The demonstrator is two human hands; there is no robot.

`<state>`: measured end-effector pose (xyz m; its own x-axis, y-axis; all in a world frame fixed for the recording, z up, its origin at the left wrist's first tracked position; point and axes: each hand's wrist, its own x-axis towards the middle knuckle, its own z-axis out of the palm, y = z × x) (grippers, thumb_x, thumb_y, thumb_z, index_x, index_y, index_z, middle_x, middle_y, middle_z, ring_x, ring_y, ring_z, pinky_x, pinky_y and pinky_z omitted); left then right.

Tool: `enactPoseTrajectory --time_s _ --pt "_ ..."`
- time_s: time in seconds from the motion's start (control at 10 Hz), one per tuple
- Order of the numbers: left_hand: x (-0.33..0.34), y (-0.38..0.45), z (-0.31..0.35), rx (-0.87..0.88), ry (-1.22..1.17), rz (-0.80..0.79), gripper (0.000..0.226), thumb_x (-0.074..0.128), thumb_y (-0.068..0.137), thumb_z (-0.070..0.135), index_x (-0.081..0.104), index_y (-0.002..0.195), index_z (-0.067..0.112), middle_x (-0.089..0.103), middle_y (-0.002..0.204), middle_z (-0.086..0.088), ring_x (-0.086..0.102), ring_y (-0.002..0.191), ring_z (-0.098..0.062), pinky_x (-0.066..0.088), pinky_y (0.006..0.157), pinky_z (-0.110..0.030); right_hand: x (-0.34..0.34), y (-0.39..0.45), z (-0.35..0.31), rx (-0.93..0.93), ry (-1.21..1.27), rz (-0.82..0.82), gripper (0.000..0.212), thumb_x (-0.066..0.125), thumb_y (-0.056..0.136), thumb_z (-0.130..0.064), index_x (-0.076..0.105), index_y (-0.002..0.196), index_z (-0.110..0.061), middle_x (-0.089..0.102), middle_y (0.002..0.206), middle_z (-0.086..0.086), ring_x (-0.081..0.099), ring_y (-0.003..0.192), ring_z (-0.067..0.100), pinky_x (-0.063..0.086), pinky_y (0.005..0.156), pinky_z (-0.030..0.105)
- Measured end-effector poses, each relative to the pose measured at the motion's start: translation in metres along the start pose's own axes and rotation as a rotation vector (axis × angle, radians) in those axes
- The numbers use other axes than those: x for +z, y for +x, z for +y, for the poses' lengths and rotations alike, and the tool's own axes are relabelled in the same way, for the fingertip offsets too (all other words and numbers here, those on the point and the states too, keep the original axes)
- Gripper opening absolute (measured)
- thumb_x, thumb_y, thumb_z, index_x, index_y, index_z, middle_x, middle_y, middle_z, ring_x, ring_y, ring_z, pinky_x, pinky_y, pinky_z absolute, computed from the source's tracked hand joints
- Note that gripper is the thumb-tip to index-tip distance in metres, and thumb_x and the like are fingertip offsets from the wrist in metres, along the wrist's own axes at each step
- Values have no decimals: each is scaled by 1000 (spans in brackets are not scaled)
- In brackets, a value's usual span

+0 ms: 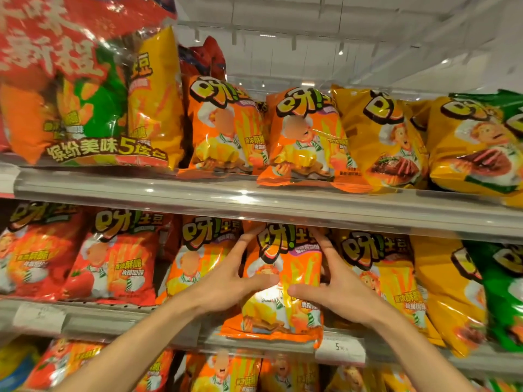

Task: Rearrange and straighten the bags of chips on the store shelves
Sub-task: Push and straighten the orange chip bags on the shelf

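An orange chip bag (285,264) stands upright at the front of the middle shelf, its bottom edge hanging slightly over the shelf lip. My left hand (226,278) grips its left side, fingers behind the edge and thumb across the front. My right hand (336,287) grips its right side the same way. Both thumbs nearly meet on the bag's face. More orange bags (195,261) stand to its left and a further orange one (379,267) to its right.
Red bags (113,256) fill the middle shelf's left, yellow (447,290) and green bags (506,292) its right. The upper shelf (254,196) holds a large multipack (85,108), orange and yellow bags. A price tag (339,349) sits below the held bag.
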<state>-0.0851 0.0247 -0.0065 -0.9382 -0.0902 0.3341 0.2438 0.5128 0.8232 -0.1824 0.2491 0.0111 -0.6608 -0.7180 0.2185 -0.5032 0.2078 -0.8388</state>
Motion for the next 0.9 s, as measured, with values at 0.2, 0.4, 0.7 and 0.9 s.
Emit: enactPoseTrajectory --time_s 0.2,0.4,0.7,0.9 --pt "-5 6 -3 -16 32 32 98 86 63 60 20 134 74 29 147 33 28 133 17 26 95 0 -7 2 3 -26 8 -16 121 91 67 -36 4 151 -52 67 110 -30 65 107 0 56 84 23" --pt "-4 11 -1 -12 38 38 99 88 51 67 15 114 89 14 123 63 12 106 47 27 87 5 -11 4 7 -47 -1 -8 125 92 65 -38 2 151 -50 63 111 -36 64 108 -2 54 82 17" --pt "-15 -14 -11 234 627 690 43 53 92 49 59 124 20 55 106 1 53 98 -14 41 80 -29 -4 19 10 22 -151 186 101 86 69 -39 20 144 -49 65 115 -7 67 95 8 56 81 28" --pt "-20 -19 -48 45 1032 547 56 33 100 50 55 140 18 59 132 -17 45 126 -33 29 111 -47 26 20 10 40 -564 368 85 63 86 -49 14 153 -34 21 152 8 32 136 31 35 105 39"
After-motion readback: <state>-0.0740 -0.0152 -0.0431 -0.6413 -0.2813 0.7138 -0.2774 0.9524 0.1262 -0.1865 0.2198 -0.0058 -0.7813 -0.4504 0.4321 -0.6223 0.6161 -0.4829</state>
